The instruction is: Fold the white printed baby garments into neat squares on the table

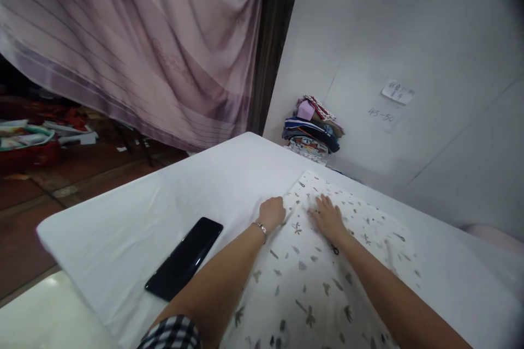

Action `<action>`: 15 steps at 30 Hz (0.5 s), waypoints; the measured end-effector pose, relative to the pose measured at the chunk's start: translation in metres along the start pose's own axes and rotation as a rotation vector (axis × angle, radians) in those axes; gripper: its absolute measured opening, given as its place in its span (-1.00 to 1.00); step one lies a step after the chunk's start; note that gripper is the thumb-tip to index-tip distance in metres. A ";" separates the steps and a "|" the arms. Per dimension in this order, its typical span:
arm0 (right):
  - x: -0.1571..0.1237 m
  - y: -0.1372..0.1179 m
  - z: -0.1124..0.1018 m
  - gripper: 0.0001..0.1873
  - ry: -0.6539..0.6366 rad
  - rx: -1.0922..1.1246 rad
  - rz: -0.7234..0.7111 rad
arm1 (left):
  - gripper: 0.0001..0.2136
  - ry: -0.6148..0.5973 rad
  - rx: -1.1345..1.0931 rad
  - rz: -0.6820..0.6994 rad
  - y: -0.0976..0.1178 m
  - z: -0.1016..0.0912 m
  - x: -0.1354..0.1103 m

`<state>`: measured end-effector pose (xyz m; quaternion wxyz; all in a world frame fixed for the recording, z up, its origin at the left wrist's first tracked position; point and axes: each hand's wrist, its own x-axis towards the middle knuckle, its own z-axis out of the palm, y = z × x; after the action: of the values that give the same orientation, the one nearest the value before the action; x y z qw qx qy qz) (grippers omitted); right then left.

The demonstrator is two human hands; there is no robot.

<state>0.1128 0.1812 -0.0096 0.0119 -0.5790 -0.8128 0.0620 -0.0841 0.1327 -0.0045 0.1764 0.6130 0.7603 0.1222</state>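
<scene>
A white fabric printed with small grey and brown leaf shapes lies over the white table and runs down toward me between my arms. My left hand, with a bracelet at the wrist, is closed at the fabric's left edge, its fingers curled round or pressed on that edge. Flat on the same fabric, a little to the right, rests my right hand with fingers spread. A dark cord with a small ring-shaped piece shows at the right wrist.
A black phone lies on the white-covered table, left of my left forearm. Folded cloths are stacked beyond the far edge, by a pale wall with paper notes. A pinkish curtain hangs behind.
</scene>
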 end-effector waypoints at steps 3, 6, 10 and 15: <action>0.027 -0.039 0.000 -0.27 0.006 0.029 -0.109 | -0.79 0.021 0.030 0.013 -0.001 0.002 -0.001; 0.048 -0.046 0.009 -0.25 -0.050 0.031 -0.044 | -0.79 0.034 0.052 0.023 -0.001 0.003 -0.002; 0.060 -0.033 0.022 -0.23 -0.116 0.010 0.019 | -0.80 0.050 0.064 0.049 0.000 0.005 -0.002; 0.071 -0.029 0.019 -0.24 -0.134 0.040 0.025 | -0.78 0.085 0.057 0.052 0.001 0.003 -0.004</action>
<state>0.0605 0.2376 -0.0285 -0.0316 -0.5833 -0.8032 0.1169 -0.0811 0.1289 -0.0063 0.1231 0.6315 0.7543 0.1308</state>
